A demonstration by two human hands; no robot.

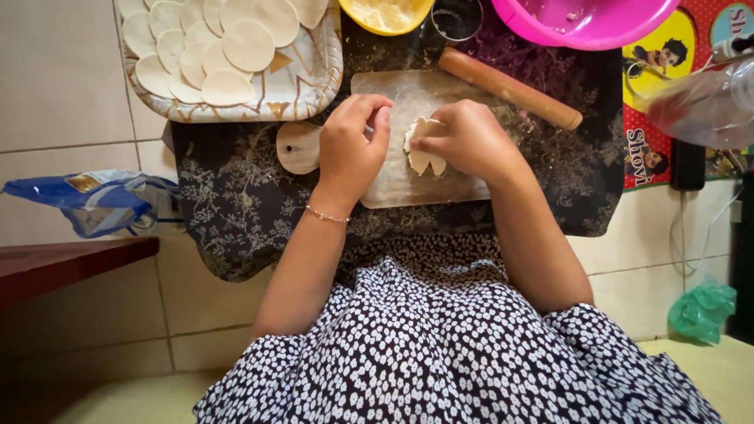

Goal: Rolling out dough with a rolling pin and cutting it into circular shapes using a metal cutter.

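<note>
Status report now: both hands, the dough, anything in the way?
Right hand pinching folded dough piece on wooden board. Left hand curled beside it, contents hidden. Rolling pin lies behind, clear.

Right hand (470, 140) pinched a folded dough piece (422, 148) on the wooden board (408, 184); left hand (351, 148) rested curled just beside it.

Support is the tiled floor (71, 86), pale square tiles. A dark cloth with a white tree print (236, 204) is spread directly on it. On the cloth: wooden board with a round handle (408, 184), wooden rolling pin (510, 88) just beyond it, patterned tray (302, 93) at far left, yellow bowl (386, 16), pink bowl (585, 20). Blue plastic bag (98, 202) lies on the tiles, left of the cloth.
</note>
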